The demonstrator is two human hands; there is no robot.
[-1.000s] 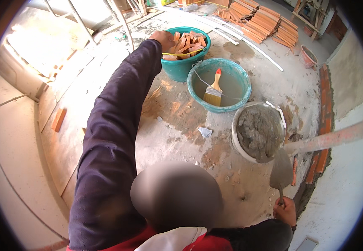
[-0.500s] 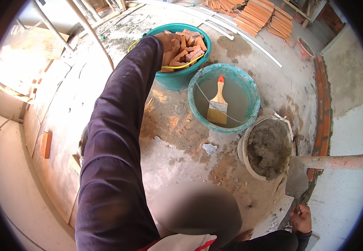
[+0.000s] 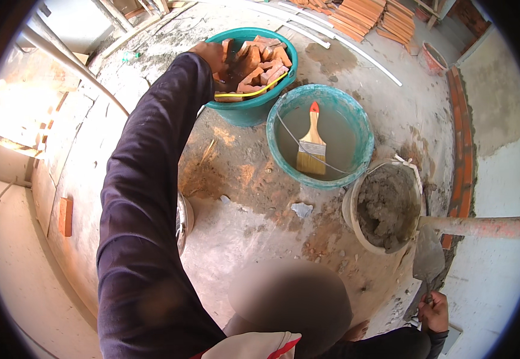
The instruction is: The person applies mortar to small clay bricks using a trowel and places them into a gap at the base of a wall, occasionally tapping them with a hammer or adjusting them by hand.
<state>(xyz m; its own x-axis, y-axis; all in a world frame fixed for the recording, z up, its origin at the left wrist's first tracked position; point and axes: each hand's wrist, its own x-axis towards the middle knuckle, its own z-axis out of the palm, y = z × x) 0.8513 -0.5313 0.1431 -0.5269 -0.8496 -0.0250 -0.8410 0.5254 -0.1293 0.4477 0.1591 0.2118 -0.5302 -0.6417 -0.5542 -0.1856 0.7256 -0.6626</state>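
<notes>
My left hand [image 3: 209,55] reaches into the left side of a teal bucket [image 3: 241,112] of broken red brick pieces [image 3: 266,55], its fingers curled down among them; whatever they grip is hidden. My right hand [image 3: 433,314] grips the handle of a trowel, whose flat grey blade [image 3: 428,257] points up beside a white bucket [image 3: 351,215] of grey mortar [image 3: 382,206]. Between the two buckets, a second teal bucket [image 3: 360,125] holds murky water and a wide paintbrush [image 3: 312,146] with a wooden, red-tipped handle.
Stacked orange tiles [image 3: 355,19] and long white strips [image 3: 367,57] lie behind. A low brick course [image 3: 460,137] runs along the right wall, crossed by a pale pipe [image 3: 481,226]. Metal poles [image 3: 62,63] slant at upper left; a loose brick [image 3: 65,216] lies at left.
My left hand has moved leftward in the brick bucket, and a dark gap shows among the pieces. The view has shifted. My right hand still holds the trowel.
</notes>
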